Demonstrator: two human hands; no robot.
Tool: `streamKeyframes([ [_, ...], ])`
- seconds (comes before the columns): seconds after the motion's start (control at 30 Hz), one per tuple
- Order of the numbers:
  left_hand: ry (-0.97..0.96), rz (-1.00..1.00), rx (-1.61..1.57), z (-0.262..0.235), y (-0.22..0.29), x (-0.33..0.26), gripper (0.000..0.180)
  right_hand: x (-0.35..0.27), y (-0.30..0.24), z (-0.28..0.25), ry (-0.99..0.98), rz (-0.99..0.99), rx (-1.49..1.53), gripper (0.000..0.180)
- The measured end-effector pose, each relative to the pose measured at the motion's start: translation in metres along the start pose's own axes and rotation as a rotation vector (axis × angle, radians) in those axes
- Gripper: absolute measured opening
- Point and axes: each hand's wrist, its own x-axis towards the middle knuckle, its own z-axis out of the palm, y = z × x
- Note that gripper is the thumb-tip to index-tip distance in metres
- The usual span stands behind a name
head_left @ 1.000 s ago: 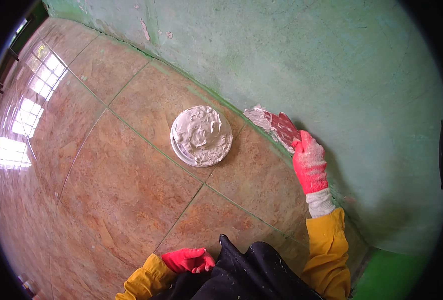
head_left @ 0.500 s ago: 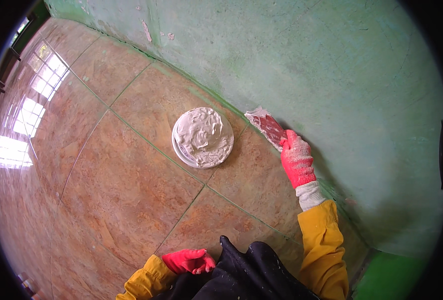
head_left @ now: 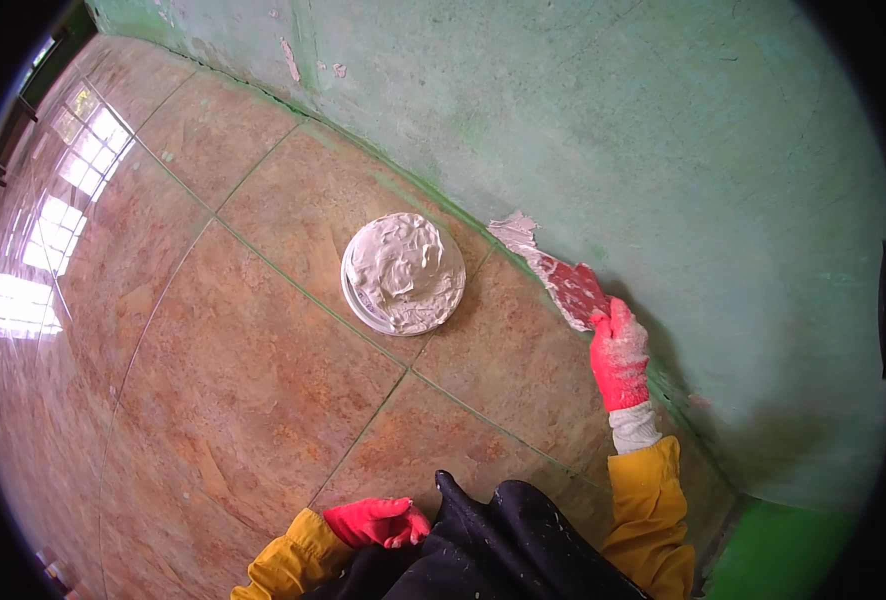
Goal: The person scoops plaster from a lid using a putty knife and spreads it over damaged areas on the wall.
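My right hand [head_left: 622,352], in a red coated glove with a pale cuff, is closed around a red putty scraper [head_left: 571,286]. White paste coats parts of the scraper, and its blade lies against the foot of the green wall [head_left: 653,130]. A fresh smear of white paste [head_left: 514,230] marks the wall just beyond the blade. To the left of the scraper, a round white tub [head_left: 368,318] heaped with creamy paste [head_left: 408,270] stands on the tiled floor. My left hand [head_left: 375,521], also red-gloved, rests by my dark clothing with its fingers loosely curled in and nothing visible in them.
Brown tiles [head_left: 253,370] with greenish joints cover the floor, and window light reflects off them at the left. The wall meets the floor along a diagonal line. Chipped patches [head_left: 290,60] show on the far wall. A bright green surface [head_left: 788,550] lies at the lower right.
My right hand has drawn the scraper back toward me and slightly right along the wall's foot, leaving a smear of paste behind it. My left hand stays where it was.
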Motion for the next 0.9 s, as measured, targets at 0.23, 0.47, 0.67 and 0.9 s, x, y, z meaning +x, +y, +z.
streamKeyframes([
  [0.23, 0.01, 0.008, 0.001, 0.002, -0.004, 0.008, 0.068, 0.031, -0.004, 0.03, -0.074, -0.147, -0.073, 0.017],
  [0.47, 0.017, 0.022, -0.021, 0.016, -0.01, 0.018, 0.065, 0.048, 0.001, 0.01, 0.017, -0.175, -0.075, 0.017],
  [0.67, -0.046, 0.054, -0.009, 0.048, -0.013, 0.019, 0.056, 0.014, -0.001, -0.071, -0.028, -0.002, -0.019, 0.019],
  [0.9, 0.721, 0.654, 0.492, 0.146, 0.078, -0.007, 0.043, -0.05, 0.035, -0.147, 0.129, 0.25, 0.274, 0.007],
])
